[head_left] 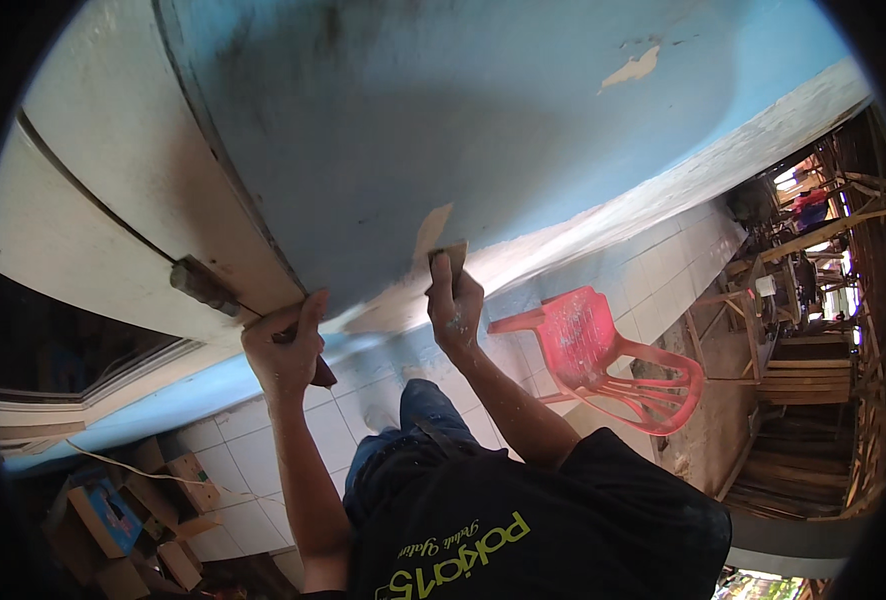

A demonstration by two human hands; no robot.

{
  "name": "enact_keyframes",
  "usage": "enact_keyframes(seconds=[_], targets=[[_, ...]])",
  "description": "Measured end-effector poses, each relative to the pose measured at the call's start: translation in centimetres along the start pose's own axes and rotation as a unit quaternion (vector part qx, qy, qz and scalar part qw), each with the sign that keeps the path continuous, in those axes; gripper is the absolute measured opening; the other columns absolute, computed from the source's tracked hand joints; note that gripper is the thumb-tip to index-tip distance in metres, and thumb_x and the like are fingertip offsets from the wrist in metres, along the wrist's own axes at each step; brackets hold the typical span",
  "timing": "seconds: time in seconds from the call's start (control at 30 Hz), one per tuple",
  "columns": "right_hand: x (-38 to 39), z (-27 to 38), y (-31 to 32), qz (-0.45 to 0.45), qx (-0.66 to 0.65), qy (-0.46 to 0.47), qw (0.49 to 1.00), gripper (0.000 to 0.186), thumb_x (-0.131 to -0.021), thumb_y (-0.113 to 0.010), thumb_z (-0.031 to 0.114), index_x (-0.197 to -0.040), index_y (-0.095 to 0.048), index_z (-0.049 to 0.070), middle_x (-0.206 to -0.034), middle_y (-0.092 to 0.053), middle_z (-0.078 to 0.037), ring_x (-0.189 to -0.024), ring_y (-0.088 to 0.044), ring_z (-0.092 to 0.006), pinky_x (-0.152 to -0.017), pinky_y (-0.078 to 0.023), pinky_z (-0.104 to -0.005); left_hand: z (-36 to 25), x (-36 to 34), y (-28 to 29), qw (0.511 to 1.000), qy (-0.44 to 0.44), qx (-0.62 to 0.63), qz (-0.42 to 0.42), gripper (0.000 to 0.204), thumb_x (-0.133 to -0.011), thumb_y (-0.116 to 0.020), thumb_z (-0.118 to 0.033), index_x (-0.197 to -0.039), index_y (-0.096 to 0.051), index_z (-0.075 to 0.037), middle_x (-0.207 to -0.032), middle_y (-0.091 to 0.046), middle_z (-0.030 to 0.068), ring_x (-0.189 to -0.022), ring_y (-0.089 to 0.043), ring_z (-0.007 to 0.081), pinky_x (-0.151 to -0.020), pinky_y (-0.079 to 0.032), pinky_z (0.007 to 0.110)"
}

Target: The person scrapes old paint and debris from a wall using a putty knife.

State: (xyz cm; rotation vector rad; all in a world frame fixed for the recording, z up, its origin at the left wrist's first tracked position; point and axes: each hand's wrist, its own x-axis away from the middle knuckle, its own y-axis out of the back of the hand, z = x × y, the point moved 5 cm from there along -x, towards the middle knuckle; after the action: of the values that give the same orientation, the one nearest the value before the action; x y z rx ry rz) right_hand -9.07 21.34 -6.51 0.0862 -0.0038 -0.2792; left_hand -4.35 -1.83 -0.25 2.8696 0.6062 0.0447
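Observation:
My right hand (pixel 455 310) is closed on a small flat tan piece (pixel 451 264) with a dark edge, its thumb pressed along it. That piece meets the blue wall (pixel 363 150) just below a pale bare patch (pixel 432 232). White specks cover the fingers. My left hand (pixel 288 345) is raised at the lower corner of the cream frame (pixel 203 190), where it borders the wall. Its fingers curl around a dark brown object (pixel 324 374), whose end sticks out under the palm; most of it is hidden. Beside this hand, a brown metal fitting (pixel 203 284) sits on the frame.
A red plastic chair (pixel 588 345), spattered with white, stands to my right on the pale tiled floor (pixel 338 430). Cardboard boxes (pixel 113 515) and a cord (pixel 153 473) lie at lower left. Wooden shelving (pixel 803 370) and stacked timber (pixel 793 450) occupy the far right.

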Motion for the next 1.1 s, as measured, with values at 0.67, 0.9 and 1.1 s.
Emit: enact_keyframes(seconds=[0.67, 0.9, 1.1], targets=[[-0.4, -1.1, 0.4, -0.005, 0.015, 0.023, 1.0, 0.054, -0.094, -0.055, 0.046, -0.067, -0.056, -0.001, -0.053, -0.05, -0.001, -0.05, -0.047, -0.0081, -0.047, -0.037, -0.0255, -0.1, -0.2, 0.4, 1.0, -0.007, -0.019, -0.01, 0.028, -0.079, -0.079, -0.023, -0.07, -0.071, 0.003, -0.046, -0.055, 0.0025, -0.04, -0.05, 0.0081, -0.044, -0.039, 0.022], [0.0, -2.3, 1.1, 0.005, 0.077, -0.023, 0.997, 0.056, -0.093, -0.056, 0.048, -0.07, -0.059, -0.003, -0.058, -0.055, -0.005, -0.056, -0.051, -0.0107, -0.053, -0.041, -0.0274, 0.1, -0.3, 0.1, 1.0, 0.004, -0.003, -0.006, 0.027, -0.079, -0.078, -0.023, -0.071, -0.072, 0.003, -0.046, -0.055, 0.0032, -0.04, -0.05, 0.0086, -0.044, -0.039, 0.022], [-0.1, -2.3, 1.2, 0.006, 0.07, -0.005, 0.998, 0.058, -0.093, -0.055, 0.05, -0.071, -0.059, -0.003, -0.06, -0.057, -0.006, -0.058, -0.053, -0.0123, -0.054, -0.042, -0.0287, -0.1, -0.2, 0.1, 1.0, 0.001, -0.01, -0.003, 0.028, -0.079, -0.079, -0.023, -0.071, -0.071, 0.003, -0.046, -0.056, 0.0034, -0.041, -0.051, 0.0091, -0.044, -0.04, 0.022]])
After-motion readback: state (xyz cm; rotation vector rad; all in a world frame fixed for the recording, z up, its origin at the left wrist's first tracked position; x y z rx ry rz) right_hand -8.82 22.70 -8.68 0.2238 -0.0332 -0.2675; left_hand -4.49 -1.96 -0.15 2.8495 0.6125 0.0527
